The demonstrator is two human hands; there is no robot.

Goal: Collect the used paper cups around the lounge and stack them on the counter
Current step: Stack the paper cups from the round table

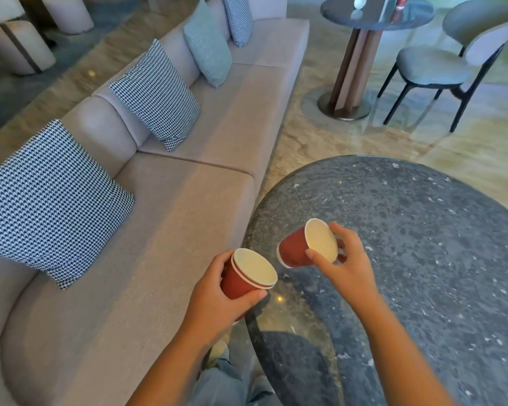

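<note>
My left hand (214, 300) grips a small stack of red paper cups (247, 276) with pale insides; two rims show, one nested in the other. It is held upright at the left edge of the round dark stone table (423, 259). Just to its right, my right hand (345, 265) holds a single red paper cup (305, 244) by the rim. This cup is tilted on its side, its open mouth facing me and its base pointing left toward the stack. The two are apart, and both look empty.
A long beige sofa (188, 171) with several houndstooth and pale blue cushions runs along the left. Beyond, a second round table (376, 16) on a wooden pedestal stands beside a grey chair (440, 65). Marble floor lies between the tables.
</note>
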